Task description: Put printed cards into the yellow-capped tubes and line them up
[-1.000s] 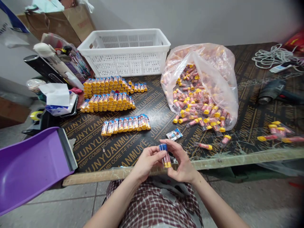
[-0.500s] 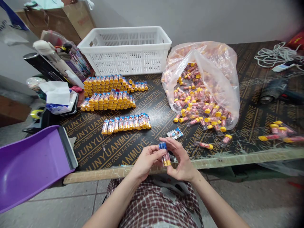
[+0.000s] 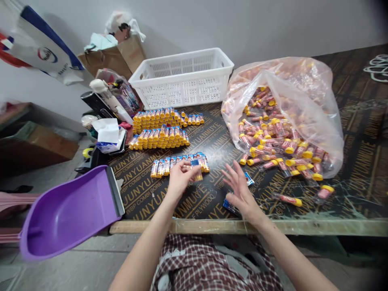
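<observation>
My left hand [image 3: 181, 178] pinches a small clear tube [image 3: 197, 171] with a blue wrapper end and a yellow cap, just in front of a row of wrapped tubes [image 3: 163, 166]. Fingers spread, my right hand [image 3: 241, 193] holds nothing above the dark board. A loose blue wrapper [image 3: 249, 178] lies partly behind it, and more blue wrappers [image 3: 230, 206] lie under its wrist side. Farther right, a translucent bag [image 3: 315, 109] spills yellow-capped tubes [image 3: 266, 149] with red and white labels. Stacked wrapped tubes [image 3: 163, 136] stand behind the row.
A white basket [image 3: 184, 89] stands at the back by the wall. Bottles [image 3: 98, 105] and a tissue pack [image 3: 107, 139] crowd the left side. A purple dustpan [image 3: 72, 210] juts past the left table corner. The wooden front edge [image 3: 206, 227] runs near my waist.
The view has turned left. My left hand has carried the tube from near the front edge to the wrapped row. My right hand has come away from the tube and opened.
</observation>
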Motion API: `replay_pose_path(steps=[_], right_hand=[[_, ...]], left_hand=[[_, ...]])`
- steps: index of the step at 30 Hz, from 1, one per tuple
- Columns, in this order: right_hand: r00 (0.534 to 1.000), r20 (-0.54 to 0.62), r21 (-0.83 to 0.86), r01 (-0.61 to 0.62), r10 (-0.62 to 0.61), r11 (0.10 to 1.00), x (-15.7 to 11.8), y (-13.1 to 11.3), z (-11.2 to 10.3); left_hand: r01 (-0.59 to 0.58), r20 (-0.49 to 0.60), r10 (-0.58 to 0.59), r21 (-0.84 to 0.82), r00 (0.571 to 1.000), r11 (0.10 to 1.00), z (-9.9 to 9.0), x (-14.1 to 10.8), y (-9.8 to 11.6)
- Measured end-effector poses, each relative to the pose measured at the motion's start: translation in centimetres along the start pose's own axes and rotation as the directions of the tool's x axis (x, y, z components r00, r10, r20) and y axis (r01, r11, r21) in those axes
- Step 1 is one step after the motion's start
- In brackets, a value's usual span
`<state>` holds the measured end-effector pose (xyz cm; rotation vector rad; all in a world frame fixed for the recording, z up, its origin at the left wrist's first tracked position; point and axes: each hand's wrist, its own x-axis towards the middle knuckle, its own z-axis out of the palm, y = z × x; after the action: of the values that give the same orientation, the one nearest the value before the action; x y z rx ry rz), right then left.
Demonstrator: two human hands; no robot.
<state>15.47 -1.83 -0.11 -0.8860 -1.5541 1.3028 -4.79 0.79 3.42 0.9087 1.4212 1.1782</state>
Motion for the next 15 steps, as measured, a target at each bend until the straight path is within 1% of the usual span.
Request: replay_pose_path(steps=[1,3,6,8,10,11,13,15], right_hand=[[0.998,-0.04,0.032,-0.048,0.049,0.998,1.0,0.5,0.1],[0.981,-0.089,0.096,-0.162,0.171,0.982,3.3,1.6,0.5],[0.931,-0.09,0.183,-0.333,0.353,0.925,6.2,2.8,1.2],[0.91,-0.074,0.215,-0.386,0.409,0.897,7.4,3.2,1.7],[0.907,-0.075,0.228,-0.388,0.414,0.893,7.8,3.2,2.0],[0.906,-0.084,0.234,-0.387,0.415,0.892,7.8,3.1,2.1],[0.901,-0.118,0.244,-0.381,0.417,0.892,7.4,2.8,1.9],[0.906,-0.183,0.227,-0.338,0.38,0.914,6.6,2.2,0.9]], left_hand=[[-0.054,-0.055,0.06,0.099,0.997,0.994,-0.6,1.4,0.2],[-0.115,-0.099,0.151,0.296,0.984,0.948,-1.2,3.7,0.5],[-0.15,-0.11,0.247,0.541,0.963,0.828,-1.0,6.0,0.6],[-0.16,-0.096,0.29,0.651,0.952,0.742,-0.7,6.6,0.7],[-0.165,-0.083,0.315,0.711,0.945,0.683,-0.6,6.4,0.9],[-0.171,-0.087,0.332,0.72,0.939,0.673,-0.5,6.1,1.1],[-0.2,-0.121,0.389,0.7,0.913,0.686,-0.5,4.8,1.1],[-0.244,-0.149,0.431,0.643,0.89,0.726,-0.2,2.9,0.6]])
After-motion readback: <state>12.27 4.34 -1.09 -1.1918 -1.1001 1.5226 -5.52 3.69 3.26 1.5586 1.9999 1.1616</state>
